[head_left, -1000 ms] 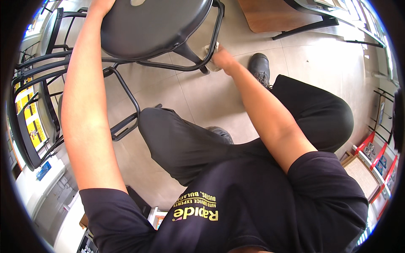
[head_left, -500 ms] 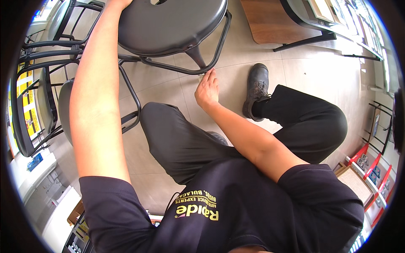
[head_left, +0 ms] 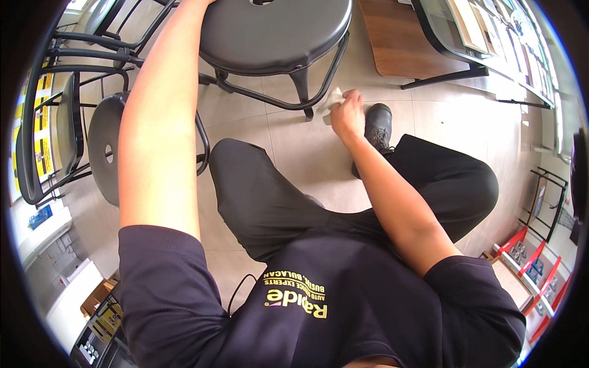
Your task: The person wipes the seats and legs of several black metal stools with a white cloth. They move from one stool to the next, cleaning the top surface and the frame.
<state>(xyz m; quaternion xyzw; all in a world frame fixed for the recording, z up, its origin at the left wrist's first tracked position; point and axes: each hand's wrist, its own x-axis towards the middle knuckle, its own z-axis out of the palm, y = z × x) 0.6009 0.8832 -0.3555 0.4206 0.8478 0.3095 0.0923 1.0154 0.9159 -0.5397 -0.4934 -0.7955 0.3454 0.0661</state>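
Observation:
A black chair or stool (head_left: 276, 34) with a smooth rounded seat and dark tube frame stands in front of me; its upper part runs out of view. My left arm reaches up along its left side, and only a sliver of my left hand (head_left: 209, 2) shows at the top edge, by the seat; its fingers are hidden. My right hand (head_left: 348, 118) is closed on a crumpled whitish cloth (head_left: 333, 102). It sits just right of the front tube and foot of the seat, apart from them, close to my dark boot (head_left: 378, 122).
More black tube-framed chairs (head_left: 70, 122) crowd the left side. A table with a curved dark edge (head_left: 429, 43) and a brown wooden panel (head_left: 399, 43) stand at the upper right. Red-edged shelves (head_left: 532, 260) are at the lower right. Pale tiles (head_left: 288, 138) cover the floor.
My right hand has moved right, away from the seat's front tube, and the whitish cloth in it now shows clearly. The seat appears farther right in view; my left hand stays by it.

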